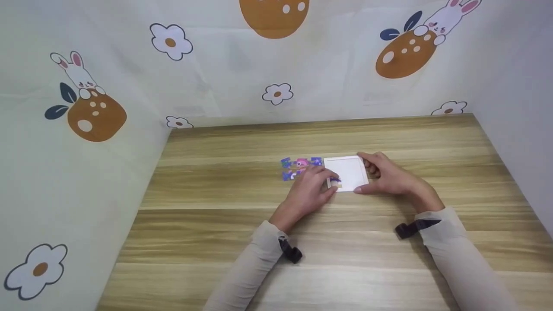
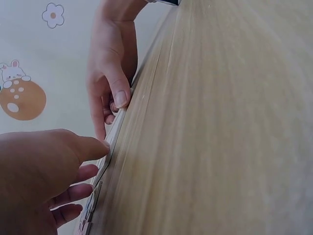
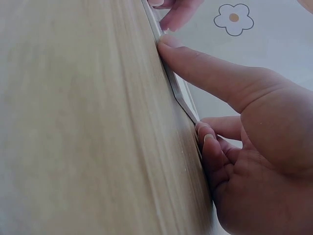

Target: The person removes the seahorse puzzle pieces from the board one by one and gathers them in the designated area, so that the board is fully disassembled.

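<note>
A square white puzzle tray (image 1: 352, 172) with a raised pale rim lies on the table. My right hand (image 1: 389, 175) grips its right side, thumb at the near corner and forefinger at the far corner. In the right wrist view that thumb (image 3: 205, 68) lies along the tray's edge. At the tray's near left corner sits a small blue and tan puzzle piece (image 1: 337, 183), with the thumb and forefinger of my left hand (image 1: 307, 185) around it. Left of the tray lie several purple and pink puzzle pieces (image 1: 302, 163), partly hidden under the left hand.
The wood-grain table (image 1: 224, 185) reaches back to a pale wall cloth (image 1: 224, 86) printed with rabbits and flowers. Both forearms wear light sleeves, and each wrist carries a black camera strap (image 1: 290, 250).
</note>
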A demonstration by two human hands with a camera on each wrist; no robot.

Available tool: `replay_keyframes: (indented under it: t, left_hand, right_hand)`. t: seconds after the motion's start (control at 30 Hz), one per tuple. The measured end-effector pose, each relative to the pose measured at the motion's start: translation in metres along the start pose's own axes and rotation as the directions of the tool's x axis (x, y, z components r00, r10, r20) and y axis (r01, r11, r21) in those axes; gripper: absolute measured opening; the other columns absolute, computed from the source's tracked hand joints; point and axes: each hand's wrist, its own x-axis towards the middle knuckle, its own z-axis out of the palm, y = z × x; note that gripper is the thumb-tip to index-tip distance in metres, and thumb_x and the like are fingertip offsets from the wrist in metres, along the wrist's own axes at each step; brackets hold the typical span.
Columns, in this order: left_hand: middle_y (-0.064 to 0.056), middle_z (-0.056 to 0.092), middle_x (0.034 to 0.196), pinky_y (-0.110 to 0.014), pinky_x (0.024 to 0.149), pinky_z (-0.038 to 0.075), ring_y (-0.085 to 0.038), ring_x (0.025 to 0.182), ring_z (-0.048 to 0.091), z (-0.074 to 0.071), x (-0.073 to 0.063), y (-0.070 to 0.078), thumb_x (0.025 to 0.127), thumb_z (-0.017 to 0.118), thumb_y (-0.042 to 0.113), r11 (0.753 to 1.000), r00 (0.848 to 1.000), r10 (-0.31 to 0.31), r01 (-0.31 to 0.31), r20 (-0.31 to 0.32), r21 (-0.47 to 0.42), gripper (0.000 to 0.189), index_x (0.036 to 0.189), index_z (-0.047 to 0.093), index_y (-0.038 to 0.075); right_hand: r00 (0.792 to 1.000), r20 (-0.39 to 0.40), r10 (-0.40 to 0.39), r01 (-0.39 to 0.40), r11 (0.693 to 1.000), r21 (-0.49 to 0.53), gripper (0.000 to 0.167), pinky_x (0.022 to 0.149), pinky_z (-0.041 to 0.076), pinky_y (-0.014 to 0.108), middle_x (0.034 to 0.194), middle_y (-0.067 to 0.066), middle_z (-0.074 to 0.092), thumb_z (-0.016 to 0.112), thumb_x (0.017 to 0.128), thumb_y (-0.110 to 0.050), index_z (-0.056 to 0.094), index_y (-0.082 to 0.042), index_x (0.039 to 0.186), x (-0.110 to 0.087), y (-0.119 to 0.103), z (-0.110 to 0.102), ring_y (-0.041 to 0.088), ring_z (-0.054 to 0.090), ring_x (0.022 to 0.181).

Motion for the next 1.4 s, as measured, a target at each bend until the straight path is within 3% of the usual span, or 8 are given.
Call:
replay_keyframes:
  t: [0.37,0.73,1.07,1.4]
  left_hand:
    - [0.001,0.078,0.125,-0.036,0.109,0.052,-0.021,0.121,0.067,0.0011,0.0002,-0.0017,0.1,0.078,0.024,0.996,1.0,0.006,-0.007,-0.002,-0.094,0.026,0.125,0.078,0.016]
    - [-0.001,0.073,0.126,-0.037,0.114,0.051,-0.021,0.125,0.064,0.0027,0.0,0.0009,0.098,0.082,0.024,0.993,0.999,-0.045,0.044,-0.008,-0.108,0.043,0.138,0.069,0.016]
    - [-0.002,0.075,0.132,-0.036,0.115,0.051,-0.022,0.128,0.067,0.0021,-0.0002,-0.0014,0.095,0.084,0.022,0.992,0.999,-0.009,0.004,-0.043,-0.123,0.039,0.132,0.073,0.016]
    - [-0.005,0.077,0.127,-0.036,0.111,0.053,-0.022,0.122,0.068,0.0011,-0.0001,-0.0018,0.096,0.083,0.023,0.992,0.999,-0.014,0.01,-0.031,-0.124,0.039,0.133,0.076,0.013]
  right_hand:
    - [0.998,-0.018,-0.062,0.061,0.998,-0.016,0.099,0.086,0.041,0.025,0.119,0.015,0.053,0.098,0.08,-0.024,0.045,0.004,0.159,0.0027,0.0034,0.0005,0.023,0.046,0.103]
    - [1.0,-0.012,-0.029,0.029,0.999,-0.037,0.107,0.089,0.042,0.024,0.122,0.016,0.05,0.097,0.081,-0.028,0.038,0.005,0.164,0.0015,0.0039,0.0003,0.024,0.047,0.106]
    - [0.999,-0.015,-0.045,0.045,0.998,-0.037,0.105,0.088,0.042,0.025,0.12,0.016,0.051,0.098,0.081,-0.027,0.04,0.005,0.162,0.0023,0.004,0.0006,0.024,0.046,0.104]
    - [1.0,0.003,0.012,-0.012,0.999,-0.049,0.109,0.09,0.041,0.024,0.122,0.013,0.047,0.096,0.083,-0.032,0.035,0.002,0.166,0.0013,0.0029,0.0005,0.023,0.044,0.107]
